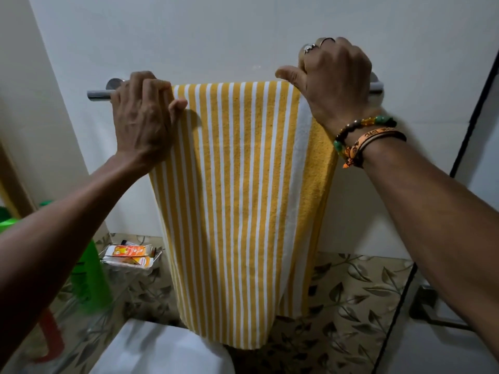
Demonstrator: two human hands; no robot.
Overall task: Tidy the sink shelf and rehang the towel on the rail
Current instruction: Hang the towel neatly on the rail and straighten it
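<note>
A yellow and white striped towel (237, 190) hangs draped over a chrome rail (98, 93) fixed to the white wall. My left hand (144, 118) grips the towel's left top corner at the rail, thumb pressed on the cloth. My right hand (333, 79), with rings and bead bracelets at the wrist, grips the towel's right top corner over the rail. The rail's right end (376, 86) shows just past my right hand. The towel's lower edge reaches down in front of a white basin (162, 349).
A glass shelf (158, 255) below left holds an orange and white carton (129, 255). A green plastic bottle (91, 279) stands at far left. Leaf-patterned tiles (351, 298) cover the lower wall. A dark-framed panel (475, 109) runs down the right side.
</note>
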